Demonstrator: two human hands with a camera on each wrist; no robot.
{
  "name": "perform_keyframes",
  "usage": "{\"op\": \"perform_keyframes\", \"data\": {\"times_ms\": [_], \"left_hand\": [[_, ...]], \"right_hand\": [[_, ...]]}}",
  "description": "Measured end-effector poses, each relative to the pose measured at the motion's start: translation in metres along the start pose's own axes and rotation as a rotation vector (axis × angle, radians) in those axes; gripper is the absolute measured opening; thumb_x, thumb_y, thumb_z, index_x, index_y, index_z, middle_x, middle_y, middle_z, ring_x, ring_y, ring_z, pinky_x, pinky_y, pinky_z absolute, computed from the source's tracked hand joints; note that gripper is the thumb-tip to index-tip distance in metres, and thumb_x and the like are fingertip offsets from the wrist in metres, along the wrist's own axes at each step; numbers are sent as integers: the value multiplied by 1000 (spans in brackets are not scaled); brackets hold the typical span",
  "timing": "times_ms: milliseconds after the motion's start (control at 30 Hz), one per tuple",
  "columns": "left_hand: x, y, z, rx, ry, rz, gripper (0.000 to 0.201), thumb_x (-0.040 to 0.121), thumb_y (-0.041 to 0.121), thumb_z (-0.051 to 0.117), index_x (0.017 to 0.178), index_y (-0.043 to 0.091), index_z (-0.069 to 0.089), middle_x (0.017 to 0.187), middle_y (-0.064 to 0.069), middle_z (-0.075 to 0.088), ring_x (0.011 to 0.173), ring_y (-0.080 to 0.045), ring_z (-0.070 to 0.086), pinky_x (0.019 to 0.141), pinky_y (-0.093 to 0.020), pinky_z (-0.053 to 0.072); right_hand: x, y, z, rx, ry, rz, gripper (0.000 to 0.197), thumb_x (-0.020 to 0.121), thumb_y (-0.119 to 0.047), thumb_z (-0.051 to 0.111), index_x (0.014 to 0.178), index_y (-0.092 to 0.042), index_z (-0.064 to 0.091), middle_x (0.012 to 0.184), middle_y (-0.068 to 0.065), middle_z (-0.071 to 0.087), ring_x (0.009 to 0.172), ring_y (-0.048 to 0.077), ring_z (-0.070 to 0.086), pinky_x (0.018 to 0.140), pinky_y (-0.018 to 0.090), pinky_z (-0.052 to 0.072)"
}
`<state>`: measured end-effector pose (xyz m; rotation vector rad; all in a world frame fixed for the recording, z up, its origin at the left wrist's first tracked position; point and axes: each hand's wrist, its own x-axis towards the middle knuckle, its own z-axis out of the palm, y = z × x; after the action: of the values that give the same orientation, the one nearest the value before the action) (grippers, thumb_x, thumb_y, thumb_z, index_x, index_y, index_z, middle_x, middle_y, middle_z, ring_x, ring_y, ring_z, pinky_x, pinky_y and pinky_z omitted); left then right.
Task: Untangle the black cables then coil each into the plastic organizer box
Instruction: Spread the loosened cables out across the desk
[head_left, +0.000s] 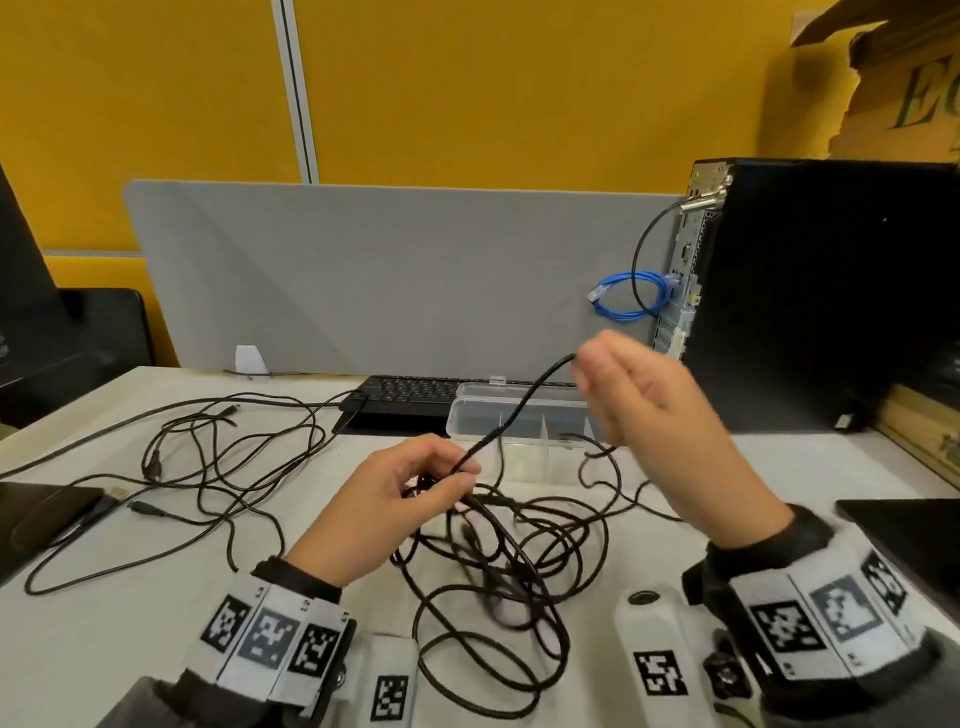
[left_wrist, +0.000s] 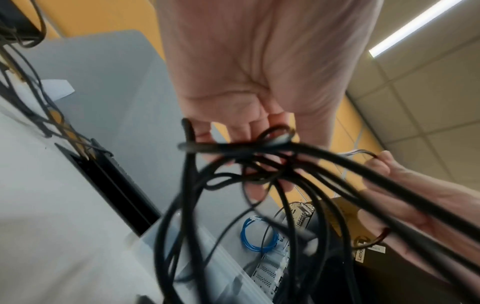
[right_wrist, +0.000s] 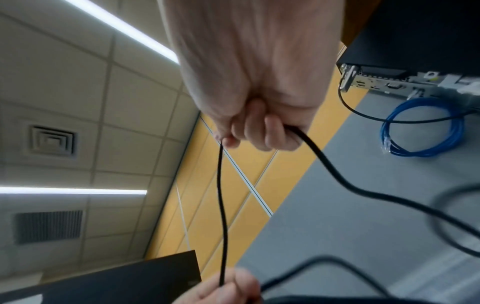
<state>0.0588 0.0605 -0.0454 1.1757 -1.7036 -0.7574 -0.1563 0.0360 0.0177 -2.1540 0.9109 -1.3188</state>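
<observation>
Your left hand fingers pinch the tangle to anchor it; your right hand fingers, curled around one black cable, draw it taut between them.

Left hand low, fingers pinched; right hand raised, fisted grip.

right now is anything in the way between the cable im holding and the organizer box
Nothing solid. The plastic organizer box sits open just beyond both hands. The obstacle is the cable itself: the strand the right hand pulls up still runs into the tangled bundle that the left hand grips, so it is not free to coil.
</observation>
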Motion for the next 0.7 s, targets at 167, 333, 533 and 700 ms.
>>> {"op": "perform_keyframes", "data": {"times_ms": [167,333,533,700], "left_hand": [[-3,2,-3,73,-127,-49,28,75,23,74,100,30,62,91,7,72,90,-2,65,83,-8,42],[-2,1,-5,-54,-53,-106,25,80,25,67,103,26,58,84,-1,73,80,-12,69,82,-29,53],[-3,4,1,12,101,-70,13,87,23,61,98,30,61,81,2,72,75,-28,63,75,-37,54],[-1,4,8,60,168,-75,11,88,21,60,94,30,63,77,8,70,66,-20,63,63,-29,54]], "right_hand": [[1,1,-7,225,300,27,30,101,-22,34,75,-13,46,46,-10,31,40,6,24,39,19,24],[6,24,-30,143,541,86,33,100,-24,36,70,-24,48,49,-11,38,45,5,31,42,17,28],[3,36,-33,-495,292,114,24,97,-35,35,103,-31,57,80,-10,51,70,3,51,64,22,45],[-10,1,8,-654,-174,40,52,89,-55,21,137,-40,32,108,-16,48,95,0,48,91,29,41]]}}
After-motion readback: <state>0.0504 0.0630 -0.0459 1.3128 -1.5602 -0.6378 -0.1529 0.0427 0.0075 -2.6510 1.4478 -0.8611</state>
